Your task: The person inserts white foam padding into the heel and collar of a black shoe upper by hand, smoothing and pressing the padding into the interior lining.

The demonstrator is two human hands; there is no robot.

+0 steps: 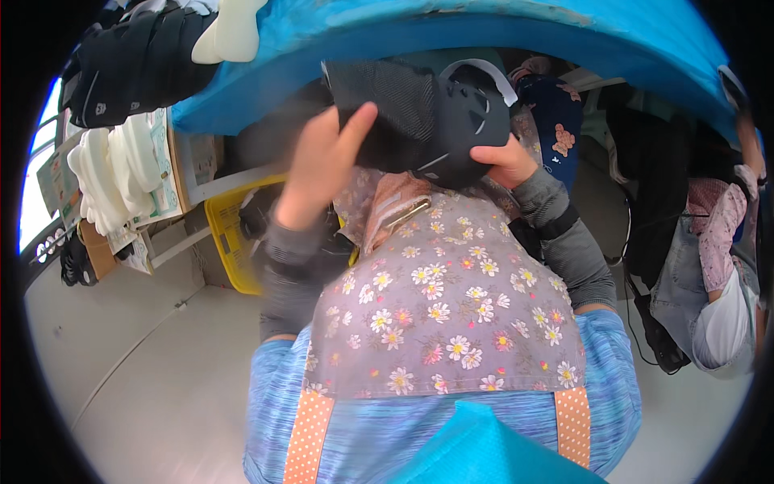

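My right hand (506, 161) holds the right end of a dark shoe upper (463, 133), thumb laid over its near edge and the other fingers tucked out of sight. A white band curves along the top of that piece, and a patterned black part (387, 97) extends to its left. My left hand (318, 165) is smeared by motion at the left edge of the patterned part. Its thumb stands away from the other fingers, but whether it grips the edge cannot be made out. Both hands are above my lap, over a flowered apron (451, 306).
A blue-covered bench edge (451, 24) spans the far side. Stacked black shoe uppers (133, 68) and white insoles (230, 32) lie at its left end. More white shoe-shaped pieces (121, 169) fill a rack. A yellow crate (230, 242) stands at left. Another person (717, 250) sits at right.
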